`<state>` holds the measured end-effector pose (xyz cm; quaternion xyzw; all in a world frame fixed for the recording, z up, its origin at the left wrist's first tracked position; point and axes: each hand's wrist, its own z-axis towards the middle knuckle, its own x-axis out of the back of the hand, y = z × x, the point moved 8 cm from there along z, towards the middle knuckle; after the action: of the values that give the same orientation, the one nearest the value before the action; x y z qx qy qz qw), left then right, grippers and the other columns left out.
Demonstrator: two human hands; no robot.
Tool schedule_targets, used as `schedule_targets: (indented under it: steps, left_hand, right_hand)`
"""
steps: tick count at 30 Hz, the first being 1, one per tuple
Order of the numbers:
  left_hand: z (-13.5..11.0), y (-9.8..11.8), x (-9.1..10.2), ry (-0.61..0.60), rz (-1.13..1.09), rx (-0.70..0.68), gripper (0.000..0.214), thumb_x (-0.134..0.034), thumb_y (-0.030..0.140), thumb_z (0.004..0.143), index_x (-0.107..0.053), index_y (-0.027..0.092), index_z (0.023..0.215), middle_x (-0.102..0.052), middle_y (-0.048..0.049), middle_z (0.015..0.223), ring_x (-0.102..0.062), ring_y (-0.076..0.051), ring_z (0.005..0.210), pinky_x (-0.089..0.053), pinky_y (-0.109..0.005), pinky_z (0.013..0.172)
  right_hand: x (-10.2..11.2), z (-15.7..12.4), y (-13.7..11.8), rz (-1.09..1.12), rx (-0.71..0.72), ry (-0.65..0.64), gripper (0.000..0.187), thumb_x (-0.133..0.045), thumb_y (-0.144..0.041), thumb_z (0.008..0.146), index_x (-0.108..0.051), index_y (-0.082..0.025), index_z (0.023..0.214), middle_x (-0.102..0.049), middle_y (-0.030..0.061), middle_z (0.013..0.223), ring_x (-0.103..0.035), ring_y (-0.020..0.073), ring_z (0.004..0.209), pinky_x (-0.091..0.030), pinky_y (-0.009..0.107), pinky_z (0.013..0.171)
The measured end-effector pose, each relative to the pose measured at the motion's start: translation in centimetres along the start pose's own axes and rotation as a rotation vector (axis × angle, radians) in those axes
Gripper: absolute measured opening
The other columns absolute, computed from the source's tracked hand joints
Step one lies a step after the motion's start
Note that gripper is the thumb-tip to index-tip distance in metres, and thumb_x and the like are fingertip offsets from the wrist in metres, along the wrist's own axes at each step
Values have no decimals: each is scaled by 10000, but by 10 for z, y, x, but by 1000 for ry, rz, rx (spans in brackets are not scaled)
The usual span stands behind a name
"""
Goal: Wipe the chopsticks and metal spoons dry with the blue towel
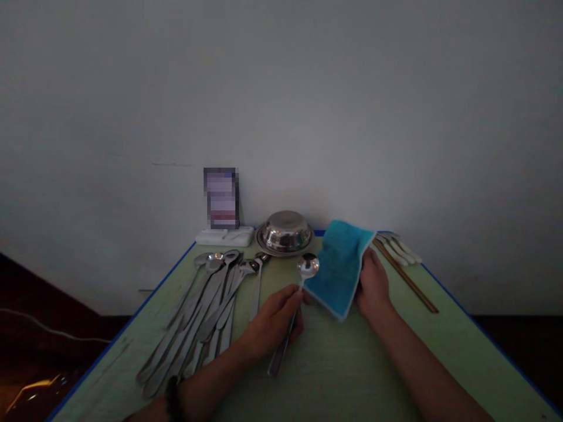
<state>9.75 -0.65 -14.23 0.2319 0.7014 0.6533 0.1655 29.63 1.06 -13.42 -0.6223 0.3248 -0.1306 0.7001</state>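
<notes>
A shiny metal spoon (308, 266) is pinched at its handle by my left hand (281, 313), with the bowl pointing up and away from me. My right hand (373, 281) grips a blue cloth (341, 264) with a pale edge along its right side; the fingers are partly behind it. The cloth hangs spread out just right of the spoon's bowl, and I cannot tell whether they touch. To the left of my left hand lies a pile of several metal spoons (206, 316), handles toward me, partly hidden by my forearm.
An upturned metal bowl (287, 231) sits at the back of the green table (352, 375). Left of it, a phone (223, 199) leans upright on a white stand (225, 236). Wooden chopsticks (407, 276) and several white-handled forks (400, 251) lie at the right. A wall rises behind.
</notes>
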Motion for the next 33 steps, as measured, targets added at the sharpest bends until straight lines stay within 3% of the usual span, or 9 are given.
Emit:
schedule_targets:
  steps: [3, 8, 10, 12, 14, 16, 22, 28, 33]
  left_hand:
    - [-3, 3, -2, -8, 44, 21, 303, -342, 420, 875, -507, 167, 861, -446, 76, 416, -370, -72, 353, -299, -165, 380]
    - [-4, -2, 3, 41, 102, 78, 311, -357, 426, 849, -506, 156, 817, -445, 70, 429, -395, -82, 371, -313, -179, 386]
    - [-5, -2, 6, 70, 143, 74, 300, -362, 411, 840, -508, 153, 796, -428, 73, 417, -395, -85, 379, -320, -184, 397]
    - [-7, -2, 5, 66, 175, 56, 297, -363, 405, 836, -514, 151, 805, -414, 77, 419, -390, -85, 384, -321, -186, 403]
    - [-8, -1, 3, 47, 199, 45, 307, -361, 412, 834, -520, 150, 816, -407, 77, 432, -387, -86, 390, -315, -187, 398]
    - [-10, -1, 2, 38, 218, 41, 321, -360, 425, 833, -523, 150, 813, -399, 77, 442, -381, -86, 391, -309, -188, 391]
    - [-9, 6, 3, 41, 273, -9, 329, -374, 419, 843, -526, 153, 723, -415, 59, 476, -399, -86, 424, -317, -191, 417]
    - [-12, 1, -13, -164, 261, -1, 384, -312, 452, 884, -539, 154, 800, -411, 66, 449, -374, -81, 409, -306, -190, 428]
    - [-9, 0, -5, -73, 235, -17, 396, -283, 461, 892, -489, 165, 730, -363, 64, 512, -358, -83, 467, -277, -192, 443]
  right_hand:
    - [-7, -15, -36, -96, 293, -43, 254, -499, -416, 782, -548, -207, 918, -595, -8, 793, -544, 133, 699, -448, 249, 632]
    - [-62, -68, -57, -412, 610, -593, 249, -400, -289, 868, -620, -206, 784, -605, 32, 883, -538, 149, 922, -402, 301, 860]
    - [-66, -76, -56, -480, 678, -570, 220, -433, -273, 855, -606, -202, 741, -589, 42, 897, -530, 153, 937, -397, 314, 876]
    - [-59, -70, -52, -492, 649, -418, 107, -542, -302, 793, -570, -201, 815, -555, 46, 923, -531, 158, 912, -429, 311, 826]
    - [-52, -61, -44, -481, 532, -327, 328, -646, -358, 699, -512, -207, 957, -538, 54, 989, -529, 173, 927, -449, 314, 793]
    - [-54, -55, -30, -521, 372, -378, 492, -679, -422, 644, -481, -202, 1037, -560, 58, 1006, -545, 188, 902, -455, 319, 761]
    - [-64, -61, -10, -606, 168, -587, 360, -484, -508, 775, -563, -159, 734, -555, -3, 642, -496, 131, 597, -387, 253, 559]
    - [-33, -37, -22, -314, 177, -237, 320, -484, -478, 784, -580, -174, 821, -591, -8, 705, -519, 129, 651, -402, 242, 603]
    - [-17, -23, -1, -69, 83, -85, 340, -559, -438, 727, -579, -196, 966, -650, 13, 845, -580, 149, 743, -437, 294, 724]
